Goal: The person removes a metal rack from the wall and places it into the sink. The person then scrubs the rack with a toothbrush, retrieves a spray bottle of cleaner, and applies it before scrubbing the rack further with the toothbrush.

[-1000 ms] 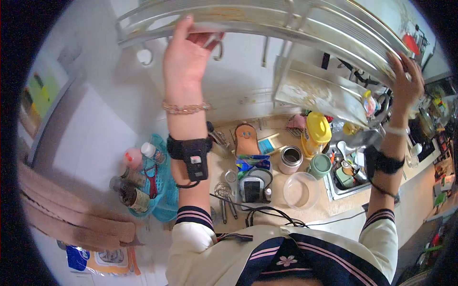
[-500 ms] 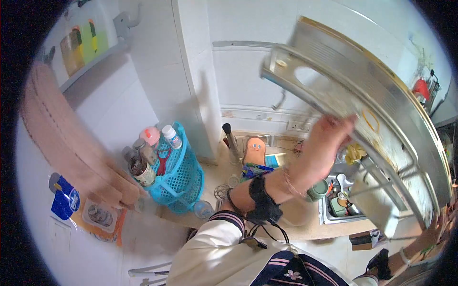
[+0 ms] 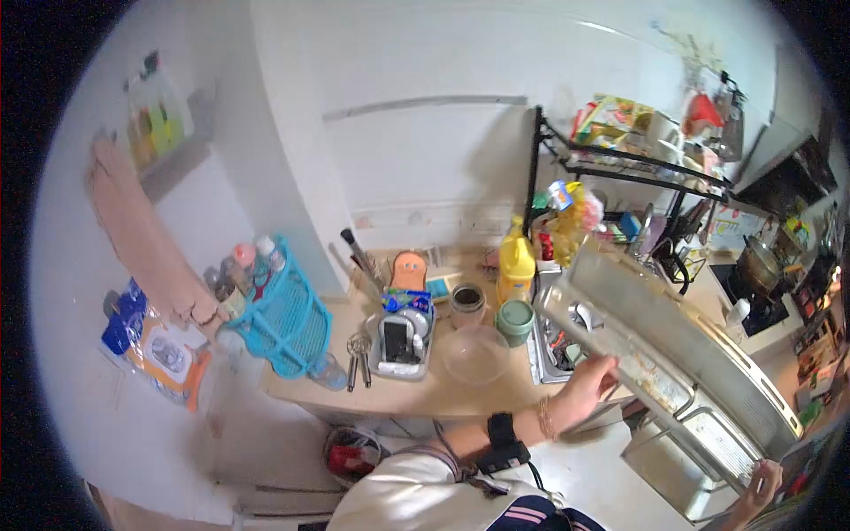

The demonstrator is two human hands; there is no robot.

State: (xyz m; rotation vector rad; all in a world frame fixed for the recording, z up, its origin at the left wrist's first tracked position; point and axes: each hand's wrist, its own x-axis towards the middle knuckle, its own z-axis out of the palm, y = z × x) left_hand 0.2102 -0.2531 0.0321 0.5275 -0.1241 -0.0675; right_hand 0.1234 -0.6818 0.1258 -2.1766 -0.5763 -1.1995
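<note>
A large metal rack unit [image 3: 655,354] with a stained tray and wire frames hangs tilted over the sink's right side and the floor. My left hand [image 3: 597,382] is closed on its near left edge. At its lower right end my right hand [image 3: 760,487] grips the metal, fingers partly visible. Beneath the rack's left end, the sink [image 3: 547,363] holds utensils, partly covered. Left of the sink are a green lidded container [image 3: 514,322], a clear bowl [image 3: 475,354] and a yellow bottle [image 3: 515,264].
A black two-tier shelf [image 3: 620,168] stands behind the sink. A blue basket [image 3: 288,323] and a small tub [image 3: 403,341] are on the counter's left. At the right is a stove [image 3: 753,296] with a pot. A bin [image 3: 350,456] stands below the counter.
The rack unit has come down from in front of the wall to lower right, with both hands on it. The view has shifted, and the black shelf and stove now show.
</note>
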